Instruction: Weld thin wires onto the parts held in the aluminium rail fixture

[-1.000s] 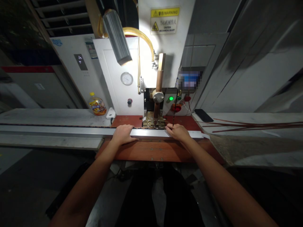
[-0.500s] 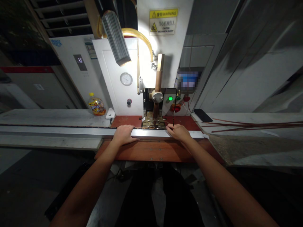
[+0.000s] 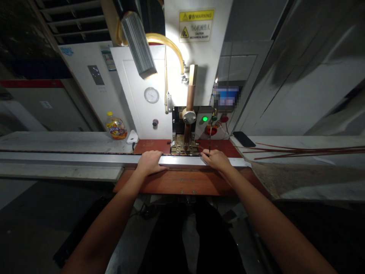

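Observation:
A long silvery metal bar [image 3: 182,161] lies across the red-brown worktop [image 3: 168,182], just in front of a machine's copper-coloured electrode [image 3: 188,133] and small metal fixture [image 3: 181,145]. My left hand [image 3: 149,161] is wrapped over the bar left of the fixture, thumb on its near side. To the right of the fixture, my right hand [image 3: 217,160] rests at the bar with thumb and index finger pinched on a thin dark strip [image 3: 210,142] that rises from the fingertips. A dark strip also runs along the bar's far edge.
Behind the bar stands a white machine [image 3: 142,110] with a gauge and a lit green button. An orange bottle [image 3: 116,127] and a white device [image 3: 132,137] are on the left. A black phone [image 3: 244,139] and several thin brown rods [image 3: 299,151] lie on the right.
My right hand has shifted very slightly to the right along the bar. My left hand is in nearly the same place.

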A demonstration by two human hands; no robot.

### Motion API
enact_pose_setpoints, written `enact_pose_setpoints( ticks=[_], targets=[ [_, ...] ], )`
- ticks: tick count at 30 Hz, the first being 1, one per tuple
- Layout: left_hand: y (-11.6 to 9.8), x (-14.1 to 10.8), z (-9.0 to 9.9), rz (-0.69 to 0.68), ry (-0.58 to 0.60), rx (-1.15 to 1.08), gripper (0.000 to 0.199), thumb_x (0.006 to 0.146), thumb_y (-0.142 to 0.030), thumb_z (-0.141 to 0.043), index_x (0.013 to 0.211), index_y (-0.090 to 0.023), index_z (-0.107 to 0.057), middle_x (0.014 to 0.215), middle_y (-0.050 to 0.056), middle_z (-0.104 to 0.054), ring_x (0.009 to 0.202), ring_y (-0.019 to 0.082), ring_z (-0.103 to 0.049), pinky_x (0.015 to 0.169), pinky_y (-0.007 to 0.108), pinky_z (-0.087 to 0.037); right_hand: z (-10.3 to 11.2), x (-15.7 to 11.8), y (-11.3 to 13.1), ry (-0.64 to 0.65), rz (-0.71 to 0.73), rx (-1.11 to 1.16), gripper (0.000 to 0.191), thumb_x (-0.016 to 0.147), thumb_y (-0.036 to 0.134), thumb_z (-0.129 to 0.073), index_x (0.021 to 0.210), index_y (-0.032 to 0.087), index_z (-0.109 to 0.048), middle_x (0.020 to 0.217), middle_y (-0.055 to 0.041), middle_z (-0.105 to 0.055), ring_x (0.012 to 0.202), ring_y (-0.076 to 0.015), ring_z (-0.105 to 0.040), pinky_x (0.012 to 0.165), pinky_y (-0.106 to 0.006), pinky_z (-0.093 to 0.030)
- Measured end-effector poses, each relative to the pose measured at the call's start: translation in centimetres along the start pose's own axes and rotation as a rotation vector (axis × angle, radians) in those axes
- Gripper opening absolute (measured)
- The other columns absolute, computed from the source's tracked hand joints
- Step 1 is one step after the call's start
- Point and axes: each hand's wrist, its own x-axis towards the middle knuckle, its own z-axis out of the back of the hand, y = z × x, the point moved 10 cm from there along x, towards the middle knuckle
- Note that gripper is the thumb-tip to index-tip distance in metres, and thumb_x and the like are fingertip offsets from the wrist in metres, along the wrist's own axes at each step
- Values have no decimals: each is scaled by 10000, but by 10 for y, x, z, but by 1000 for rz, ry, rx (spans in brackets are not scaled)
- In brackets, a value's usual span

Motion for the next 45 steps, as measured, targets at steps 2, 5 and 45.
enact_pose_setpoints(
  ticks=[2,5,45],
  targets=[
    [-1,0,0,9,10,-1,666,692,-743,-667,1119,-231,-651,1097,99,-717,1030,311,-653,870,384,-470,0,0,0,9,-1,-5,350,983,435,-399,1018,299,-719,946,-39,-773,854,-213,-681,692,-265,-393],
    [-1,0,-1,24,27,-4,665,692,-731,-674,1133,-234,-649,1107,99,-712,1044,310,-649,888,386,-466,1,-1,0,14,4,-6,354,987,430,-389,1016,293,-714,960,-43,-773,860,-218,-683,686,-271,-390],
    [-16,5,0,24,36,-18,638,699,-731,-674,1095,-232,-645,1099,112,-709,1036,321,-642,883,414,-468,2,-5,-17,1,-16,9,348,980,434,-398,997,292,-715,962,-46,-772,872,-229,-687,660,-272,-373]
  ],
)
